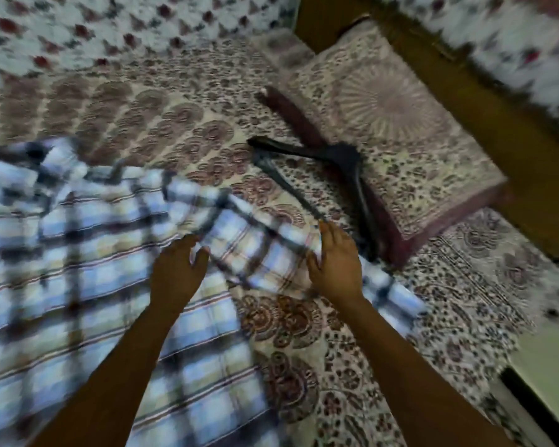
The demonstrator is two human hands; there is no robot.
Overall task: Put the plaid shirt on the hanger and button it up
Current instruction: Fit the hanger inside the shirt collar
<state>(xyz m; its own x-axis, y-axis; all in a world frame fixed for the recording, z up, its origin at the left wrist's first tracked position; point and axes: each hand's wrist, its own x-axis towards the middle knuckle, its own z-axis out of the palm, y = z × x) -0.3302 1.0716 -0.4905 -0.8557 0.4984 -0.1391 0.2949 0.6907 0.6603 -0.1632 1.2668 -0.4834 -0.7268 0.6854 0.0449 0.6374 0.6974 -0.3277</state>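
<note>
Both hands on shirt (88,240): my left hand (175,269) curled, pinching fold of plaid cloth; my right hand (336,262) lying on cloth edge, fingers fairly straight, grip unclear through blur. Shirt spread over patterned bedspread (288,317), mostly to left. Beyond right hand, black hanger (336,159) lies bare, partly on pillow (400,140).
</note>
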